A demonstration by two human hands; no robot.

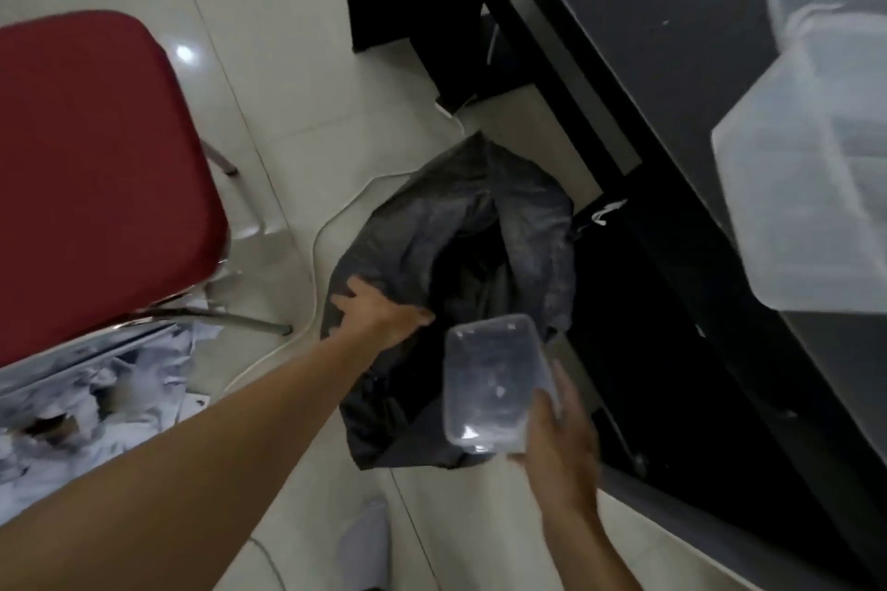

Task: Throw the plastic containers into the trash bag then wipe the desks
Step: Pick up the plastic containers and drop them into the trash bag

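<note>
- Left hand (379, 310) is clamped on the near rim of the black trash bag (480, 245), which sits on the floor beside the dark table (672, 77), and holds its mouth apart.
- Right hand (557, 432) has its grip closed round one clear plastic container (492, 382), poised just above the bag's opening.
- Risk: the bag looks limp; if that rim slips, the mouth could fold shut and the container bounce out onto the tiles.
- Risk: let go too near the table side and it may catch on the far rim.
- Count: one container in hand, at least two more containers (816, 149) on the table, blurred; one bag; one red chair (96, 168).
</note>
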